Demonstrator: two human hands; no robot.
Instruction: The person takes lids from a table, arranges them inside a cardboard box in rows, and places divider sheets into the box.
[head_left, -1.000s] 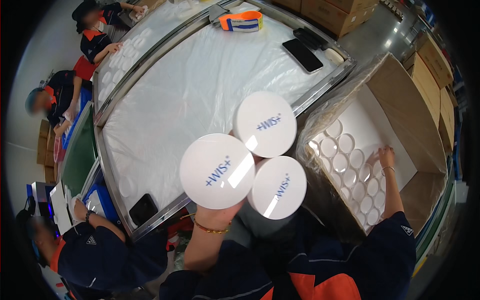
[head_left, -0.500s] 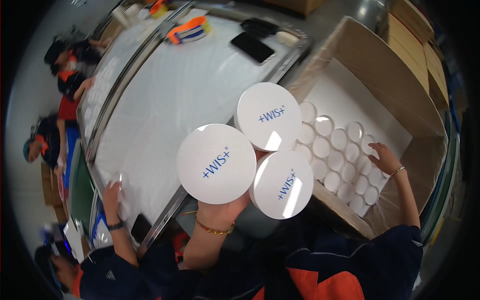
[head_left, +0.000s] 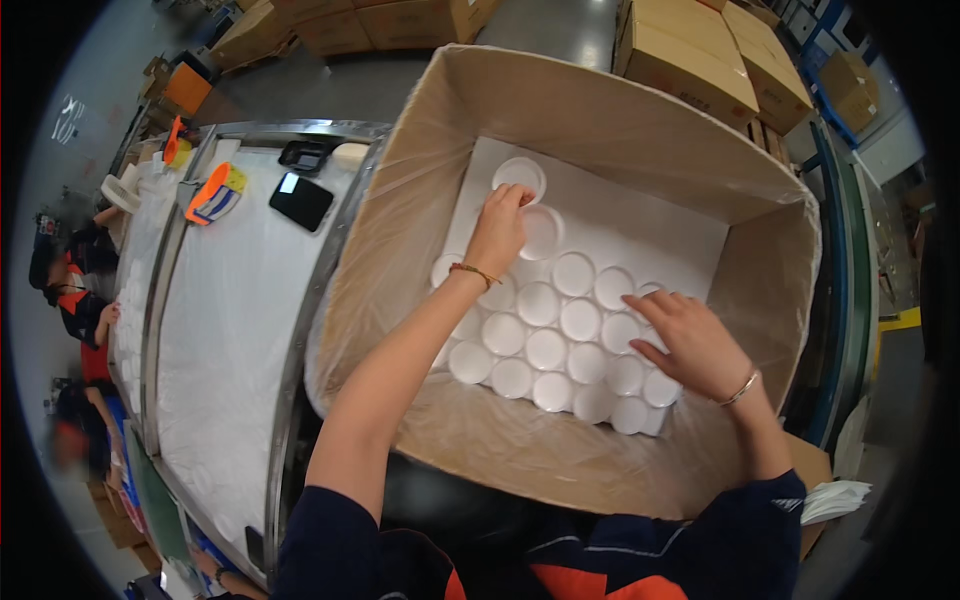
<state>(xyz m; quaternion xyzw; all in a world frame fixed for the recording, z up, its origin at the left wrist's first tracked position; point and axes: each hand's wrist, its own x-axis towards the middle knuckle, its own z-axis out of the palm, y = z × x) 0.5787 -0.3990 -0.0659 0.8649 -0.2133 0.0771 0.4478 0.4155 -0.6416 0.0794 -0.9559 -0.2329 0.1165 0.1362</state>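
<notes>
**We're Right In There!**
Our left fingers (head_left: 508, 198) curl at a white, round, plastic-looking lid (head_left: 518, 174) beyond them; pinching, we can't tell! Our right fingers (head_left: 648, 308) spread over matching lids (head_left: 546, 349), a brown, plastic-lined cardboard box (head_left: 620, 130) surrounding both.

We see a gray wall (head_left: 72, 170) at the far left, a shiny gray floor (head_left: 552, 35), big brown boxes (head_left: 412, 27) at the back, and a long metal-edged table (head_left: 225, 340) to our left.

Discs (head_left: 573, 274) wht; box (head_left: 590, 110) brn; sleeves (head_left: 325, 535) dk navy; phone (head_left: 301, 202) blk.
</notes>
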